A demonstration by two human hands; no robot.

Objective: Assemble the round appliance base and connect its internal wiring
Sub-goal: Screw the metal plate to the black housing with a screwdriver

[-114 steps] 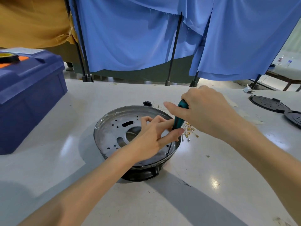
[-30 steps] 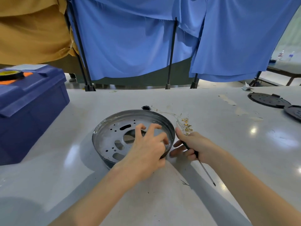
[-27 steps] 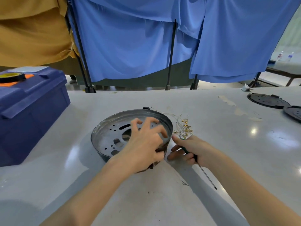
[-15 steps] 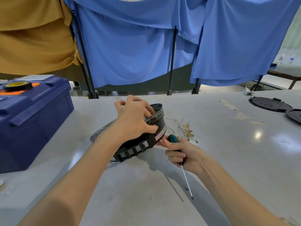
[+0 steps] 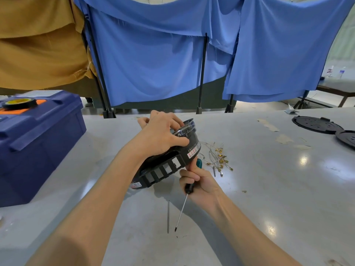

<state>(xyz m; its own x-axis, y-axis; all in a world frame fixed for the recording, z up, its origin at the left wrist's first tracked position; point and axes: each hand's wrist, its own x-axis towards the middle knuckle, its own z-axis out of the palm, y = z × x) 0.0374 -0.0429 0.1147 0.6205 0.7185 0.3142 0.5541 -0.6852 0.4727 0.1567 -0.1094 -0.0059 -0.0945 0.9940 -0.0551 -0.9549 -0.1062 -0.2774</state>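
My left hand (image 5: 163, 135) grips the round base (image 5: 169, 167), flat a second ago, now tipped up mid-worktop (image 5: 269, 189). My right hand (image 5: 199, 183), fisted round the screwdriver (image 5: 189, 189), props its lower edge. The underside is reachable, and the wires (image 5: 217, 156) lie just beside it.

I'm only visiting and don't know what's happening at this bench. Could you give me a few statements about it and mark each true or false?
1. The left hand grips the round base, which is tilted rather than lying flat. True.
2. The screwdriver lies loose on the table. False: the right hand holds it, with the tip pointing down toward the table.
3. The wires with gold terminals lie on the table beside the round base. True.
4. The blue toolbox stands to the right of the round base. False: it stands to its left.
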